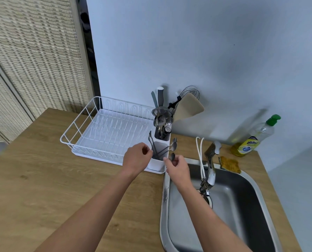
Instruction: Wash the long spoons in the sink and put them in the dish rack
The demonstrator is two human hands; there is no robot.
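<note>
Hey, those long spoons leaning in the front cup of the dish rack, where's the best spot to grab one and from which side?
Probably the bare handle of the long spoons, just above the cup's rim, coming from above on the sink side. They lean right with bowls up and out, so the shafts show clear there, and the right hand is already near.

One label, not legible

The only printing in view is on the yellow label of the dish soap bottle [251,140], which stands at the far right of the wooden counter [42,179] against the wall. A line of dark blue lettering runs across the top of the label above a round blue emblem, but it is too blurred to read.
</note>
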